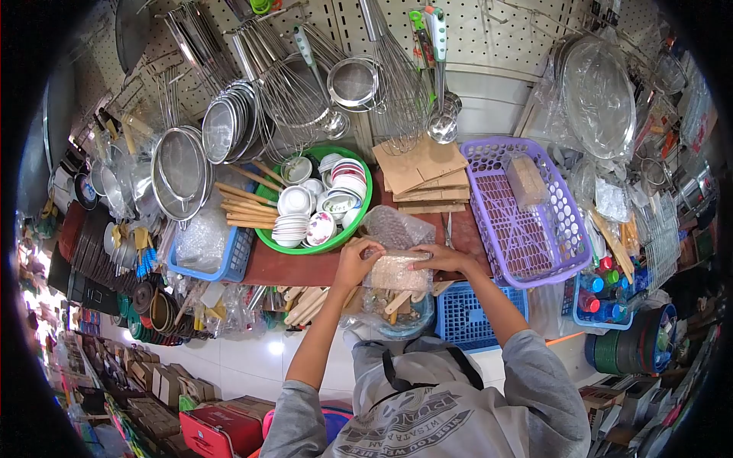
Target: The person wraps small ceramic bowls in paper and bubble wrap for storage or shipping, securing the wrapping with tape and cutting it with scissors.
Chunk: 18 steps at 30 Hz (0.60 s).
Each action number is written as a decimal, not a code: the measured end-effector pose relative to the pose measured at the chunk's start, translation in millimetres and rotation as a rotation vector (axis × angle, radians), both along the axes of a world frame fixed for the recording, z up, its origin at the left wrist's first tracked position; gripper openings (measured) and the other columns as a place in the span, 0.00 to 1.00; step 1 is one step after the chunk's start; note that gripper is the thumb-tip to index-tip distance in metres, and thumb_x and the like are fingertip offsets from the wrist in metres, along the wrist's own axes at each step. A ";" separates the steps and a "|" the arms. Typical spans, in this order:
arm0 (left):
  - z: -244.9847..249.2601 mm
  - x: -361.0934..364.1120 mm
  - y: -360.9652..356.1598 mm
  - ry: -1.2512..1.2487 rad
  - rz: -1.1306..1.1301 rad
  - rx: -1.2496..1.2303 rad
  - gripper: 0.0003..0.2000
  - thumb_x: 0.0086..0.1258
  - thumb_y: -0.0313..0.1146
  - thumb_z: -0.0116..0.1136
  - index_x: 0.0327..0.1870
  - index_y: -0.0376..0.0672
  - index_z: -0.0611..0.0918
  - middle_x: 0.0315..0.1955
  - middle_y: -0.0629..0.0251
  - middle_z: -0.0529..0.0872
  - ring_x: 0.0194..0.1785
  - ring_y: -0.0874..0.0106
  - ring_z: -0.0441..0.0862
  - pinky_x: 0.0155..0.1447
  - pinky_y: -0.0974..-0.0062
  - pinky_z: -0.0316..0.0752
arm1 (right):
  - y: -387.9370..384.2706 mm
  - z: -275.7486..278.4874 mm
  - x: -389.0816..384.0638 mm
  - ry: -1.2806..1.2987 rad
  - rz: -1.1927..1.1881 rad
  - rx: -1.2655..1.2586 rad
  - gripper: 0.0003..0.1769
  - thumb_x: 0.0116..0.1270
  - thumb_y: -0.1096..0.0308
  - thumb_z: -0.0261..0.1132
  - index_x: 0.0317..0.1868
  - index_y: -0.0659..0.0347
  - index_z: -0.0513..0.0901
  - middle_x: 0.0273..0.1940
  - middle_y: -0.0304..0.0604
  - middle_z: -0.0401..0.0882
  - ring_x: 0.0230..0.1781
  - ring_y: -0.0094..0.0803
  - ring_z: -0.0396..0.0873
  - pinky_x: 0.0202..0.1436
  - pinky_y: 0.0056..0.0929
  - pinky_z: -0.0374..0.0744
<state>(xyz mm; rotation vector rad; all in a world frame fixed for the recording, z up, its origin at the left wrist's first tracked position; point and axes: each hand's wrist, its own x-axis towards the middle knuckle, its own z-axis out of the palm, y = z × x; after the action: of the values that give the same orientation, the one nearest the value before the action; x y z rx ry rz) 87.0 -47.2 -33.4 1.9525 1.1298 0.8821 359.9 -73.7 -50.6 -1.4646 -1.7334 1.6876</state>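
Observation:
A bubble-wrapped cardboard package (pixel 398 272) is held between my two hands at the front edge of the reddish-brown table. My left hand (pixel 359 261) is closed on its left top corner, with the fingertips pinched together at the wrap. At the other end my right hand (pixel 443 259) grips the package, thumb and fingers along its top edge. Just behind it lies a loose sheet of clear bubble wrap (pixel 397 227). Scissors (pixel 448 230) rest on the table to the right of that sheet. The package's underside is hidden from me.
A green basin (pixel 365 210) of small bowls stands to the left. Flat cardboard pieces (pixel 420 172) are stacked at the back. On the right, a purple basket (pixel 496 206) holds another wrapped package (pixel 527 181). Whisks (pixel 401 91) and strainers (pixel 182 172) hang above; a blue crate (pixel 477 309) sits below.

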 end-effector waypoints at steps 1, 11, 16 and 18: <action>6.3 2.1 -4.0 0.058 0.021 0.073 0.06 0.61 0.30 0.72 0.36 0.40 0.88 0.34 0.66 0.88 0.44 0.68 0.79 0.50 0.71 0.74 | 0.3 0.5 -0.2 -0.008 -0.003 -0.006 0.52 0.55 0.35 0.76 0.70 0.64 0.73 0.61 0.54 0.78 0.62 0.43 0.78 0.60 0.36 0.81; 14.1 -8.2 -14.8 0.353 -0.239 0.486 0.31 0.56 0.45 0.75 0.60 0.41 0.81 0.57 0.57 0.82 0.60 0.55 0.76 0.68 0.58 0.69 | 2.4 -4.3 3.2 -0.120 -0.004 0.006 0.52 0.56 0.32 0.73 0.73 0.58 0.72 0.70 0.54 0.63 0.72 0.45 0.66 0.66 0.36 0.76; 7.4 -10.1 -17.6 0.412 -0.362 0.276 0.50 0.48 0.52 0.79 0.73 0.42 0.66 0.66 0.49 0.71 0.66 0.48 0.70 0.72 0.53 0.66 | 3.7 -9.8 3.9 -0.136 0.005 -0.005 0.51 0.57 0.29 0.70 0.71 0.57 0.75 0.67 0.53 0.66 0.70 0.46 0.69 0.68 0.39 0.73; -0.2 -6.7 -17.0 0.432 -0.338 0.218 0.50 0.49 0.52 0.78 0.73 0.41 0.65 0.65 0.49 0.70 0.67 0.48 0.69 0.73 0.54 0.65 | 10.8 -13.6 4.3 -0.282 0.073 0.142 0.54 0.54 0.28 0.72 0.70 0.60 0.76 0.63 0.53 0.69 0.65 0.46 0.74 0.64 0.40 0.78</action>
<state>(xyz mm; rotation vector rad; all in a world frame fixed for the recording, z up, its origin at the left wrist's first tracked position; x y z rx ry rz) 80.4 -64.2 -33.5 2.5033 0.9135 0.4254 364.2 -62.9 -64.2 -1.6548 -2.0286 1.4103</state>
